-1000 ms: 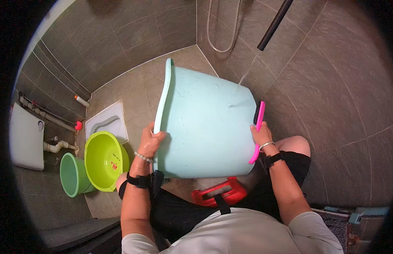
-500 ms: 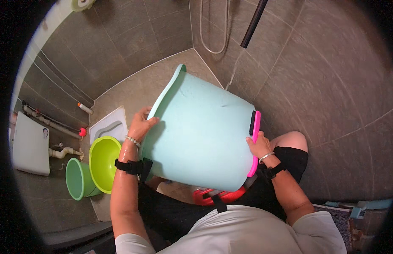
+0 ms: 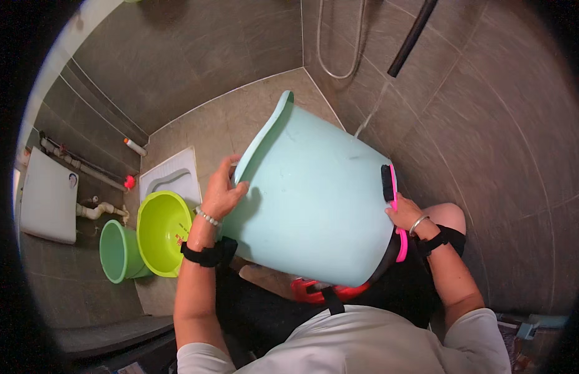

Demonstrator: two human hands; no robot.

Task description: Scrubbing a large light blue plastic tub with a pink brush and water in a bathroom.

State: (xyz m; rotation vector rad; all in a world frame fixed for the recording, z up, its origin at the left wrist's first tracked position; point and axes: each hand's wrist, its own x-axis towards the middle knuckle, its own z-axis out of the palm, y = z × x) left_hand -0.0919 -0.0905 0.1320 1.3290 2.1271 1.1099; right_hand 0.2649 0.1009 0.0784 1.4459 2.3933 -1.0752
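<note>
Pale blue tub (image 3: 314,193) mid-frame, tipped on its side, mouth toward left; left hand (image 3: 222,193) pinches its rim, thumb on the outer face; right hand (image 3: 406,213) closed round the pink brush (image 3: 388,182), at the tub's base end, right of centre; can't tell if bristles touch; vs a second ago, rim slants more and more of the bristle face shows; thin water stream (image 3: 372,113) from black pipe (image 3: 413,38) meets the tub's upper side; likely means another stretch gets wetted; lime basin (image 3: 158,218) left of frame, well apart.
</note>
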